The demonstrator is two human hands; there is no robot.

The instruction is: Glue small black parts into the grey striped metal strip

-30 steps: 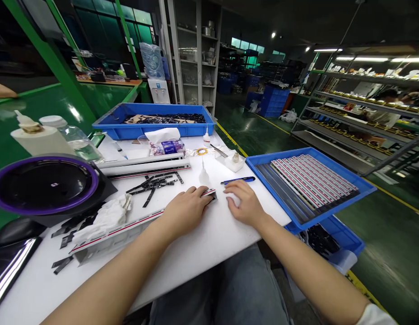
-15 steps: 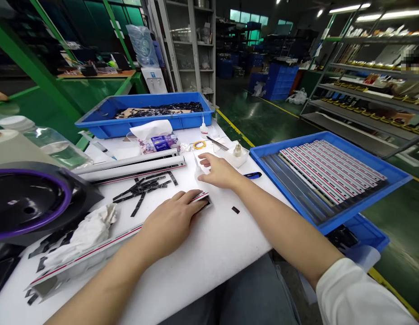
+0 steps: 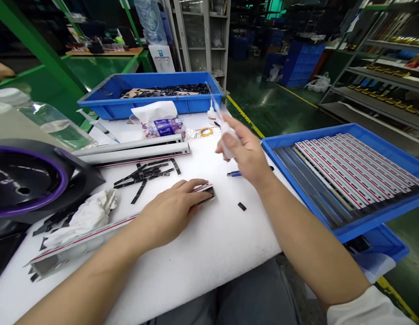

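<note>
My left hand is closed over the far end of a long white rail with a red stripe, which lies on the white table. In my right hand is a small white squeeze bottle with a thin nozzle, raised above the table and a little blurred. A blue utility knife lies below that hand, partly hidden by it. One small black piece rests right of the rail's end. Several black strips are heaped beyond my left hand.
A blue tray of striped rails stands at the right. Behind are a blue bin, a tissue pack, yellow tape and another small bottle. At the left are more rails, a white cloth and a black-and-purple device.
My right hand has taken hold of the white bottle and lifted it off the table. My left hand stays on the rail. The view has tilted down slightly.
</note>
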